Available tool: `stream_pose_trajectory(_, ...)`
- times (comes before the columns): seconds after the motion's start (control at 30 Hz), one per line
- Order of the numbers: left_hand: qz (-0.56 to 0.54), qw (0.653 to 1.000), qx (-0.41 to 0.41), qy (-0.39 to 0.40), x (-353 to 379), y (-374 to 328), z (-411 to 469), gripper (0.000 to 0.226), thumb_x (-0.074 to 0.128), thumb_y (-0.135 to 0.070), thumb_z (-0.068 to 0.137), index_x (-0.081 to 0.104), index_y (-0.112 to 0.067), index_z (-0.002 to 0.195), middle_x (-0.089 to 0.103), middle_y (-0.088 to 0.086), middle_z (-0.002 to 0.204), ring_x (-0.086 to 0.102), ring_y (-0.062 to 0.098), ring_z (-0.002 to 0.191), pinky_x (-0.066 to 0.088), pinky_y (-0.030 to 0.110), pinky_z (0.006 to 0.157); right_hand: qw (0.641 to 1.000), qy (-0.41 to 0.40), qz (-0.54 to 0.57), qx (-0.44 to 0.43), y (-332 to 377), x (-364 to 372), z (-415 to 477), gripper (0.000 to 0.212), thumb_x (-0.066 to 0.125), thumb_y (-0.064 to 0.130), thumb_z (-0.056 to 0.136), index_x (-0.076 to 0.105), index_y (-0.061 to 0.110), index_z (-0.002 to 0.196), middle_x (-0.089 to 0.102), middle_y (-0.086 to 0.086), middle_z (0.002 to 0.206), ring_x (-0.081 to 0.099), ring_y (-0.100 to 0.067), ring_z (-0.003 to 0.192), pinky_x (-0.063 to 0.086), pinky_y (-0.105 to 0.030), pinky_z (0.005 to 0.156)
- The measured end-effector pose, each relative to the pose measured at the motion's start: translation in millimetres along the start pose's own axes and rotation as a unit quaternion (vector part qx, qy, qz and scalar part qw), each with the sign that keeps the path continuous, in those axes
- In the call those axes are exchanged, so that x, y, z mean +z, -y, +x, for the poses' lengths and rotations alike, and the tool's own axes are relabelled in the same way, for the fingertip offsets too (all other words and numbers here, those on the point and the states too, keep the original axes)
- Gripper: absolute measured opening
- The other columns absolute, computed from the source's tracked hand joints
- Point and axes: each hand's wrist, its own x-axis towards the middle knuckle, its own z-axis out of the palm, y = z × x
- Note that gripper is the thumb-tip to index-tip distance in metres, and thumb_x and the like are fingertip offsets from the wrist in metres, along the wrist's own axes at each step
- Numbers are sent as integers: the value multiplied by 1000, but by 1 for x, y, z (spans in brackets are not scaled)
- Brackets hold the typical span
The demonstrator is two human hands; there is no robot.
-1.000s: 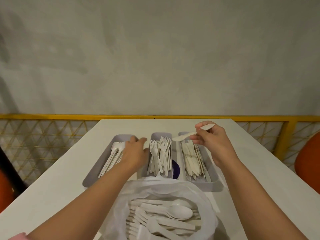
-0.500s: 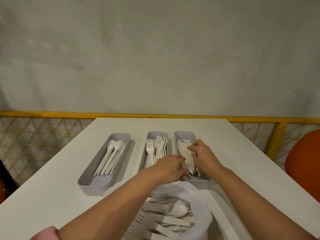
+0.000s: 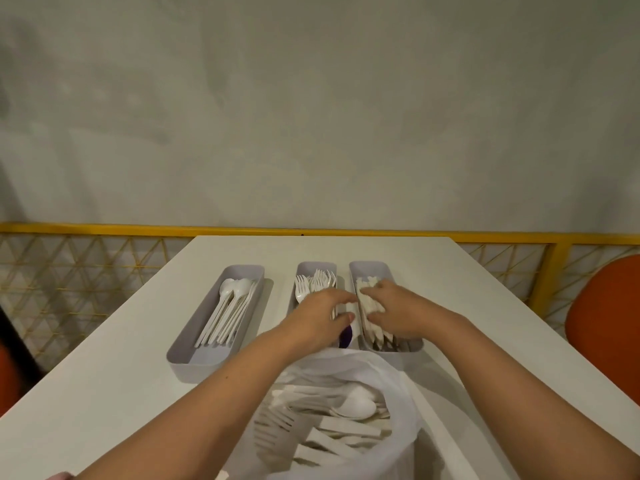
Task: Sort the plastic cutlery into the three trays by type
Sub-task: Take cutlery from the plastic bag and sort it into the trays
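Note:
Three grey trays stand side by side on the white table (image 3: 104, 393). The left tray (image 3: 180, 356) holds white spoons (image 3: 228, 306), the middle tray (image 3: 317, 265) forks (image 3: 313, 284), and the right tray (image 3: 370, 267) knives (image 3: 370, 306). My right hand (image 3: 405, 313) lies inside the right tray, with fingers and thumb closed around the pile of knives. My left hand (image 3: 315, 320) hovers over the near end of the middle tray, its fingers spread towards the right tray and holding nothing. An open white plastic bag (image 3: 401, 386) of mixed cutlery sits just in front of the trays.
A yellow rail (image 3: 104, 230) with mesh runs behind the table's far edge, below a grey wall. An orange chair (image 3: 606, 313) stands to the right of the table. A purple sticker (image 3: 346, 336) shows between the middle and right trays.
My right hand brought a knife down from above into the right tray and now grips the pile. My left hand moved from the left tray across to the middle tray.

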Motion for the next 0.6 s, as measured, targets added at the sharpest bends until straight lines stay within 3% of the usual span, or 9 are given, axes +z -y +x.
stream_pose_trajectory(0.07, -9, 999, -2, -31, -9, 2, -11, 33, 50, -20, 95, 54, -16, 128, 54, -2, 132, 52, 14, 118, 35, 18, 93, 997, -52, 29, -41, 21, -12, -15, 43, 44, 21, 97, 40, 18, 140, 35, -7, 144, 40, -26, 131, 35, -33, 106)
stream_pose_trajectory(0.17, -31, 998, 0, -58, -19, 10, -30, 7, 54, -18, 93, 58, -18, 99, 62, -2, 101, 58, 14, 92, 43, 20, 74, 984, -102, 76, -123, 50, -20, -37, 20, 51, 17, 93, 64, 15, 108, 60, -3, 100, 60, -22, 98, 50, -36, 88)
stream_pose_trajectory(0.3, -64, 998, -15, -26, -33, 24, -59, 11, 60, -19, 88, 53, -11, 86, 63, 8, 90, 60, 27, 85, 49, 41, 78, 975, 12, 123, -185, 74, -12, -59, 11, 61, 18, 88, 71, 13, 87, 64, 5, 73, 58, -6, 67, 49, -22, 70)
stream_pose_trajectory(0.37, -24, 999, -29, 35, -38, 30, -71, 10, 62, -24, 87, 56, -16, 84, 62, 3, 93, 59, 21, 88, 48, 36, 81, 972, 86, 107, -188, 78, 0, -60, 14, 63, 21, 87, 72, 12, 92, 67, 4, 79, 59, -5, 71, 51, -24, 74)
stream_pose_trajectory(0.47, 57, 986, -82, 134, -43, 35, -87, 5, 61, -37, 87, 60, -32, 88, 49, -7, 108, 52, 12, 101, 40, 24, 84, 978, 128, 34, -164, 76, 25, -54, 34, 67, 35, 84, 64, 17, 113, 64, 3, 110, 59, -11, 97, 50, -28, 89)
stream_pose_trajectory(0.53, 83, 971, -126, 185, -44, 36, -94, 30, 59, -46, 86, 57, -32, 113, 43, -8, 123, 48, 12, 109, 38, 23, 88, 979, 144, 7, -145, 73, 39, -50, 54, 68, 45, 80, 53, 21, 127, 55, 4, 121, 55, -16, 108, 47, -31, 93)
stream_pose_trajectory(0.6, 87, 957, -168, 218, -44, 38, -99, 61, 59, -53, 83, 41, -30, 136, 36, -11, 137, 41, 14, 125, 38, 27, 100, 978, 154, 7, -139, 71, 47, -50, 68, 68, 49, 78, 44, 23, 136, 50, 6, 130, 51, -17, 116, 45, -29, 96)
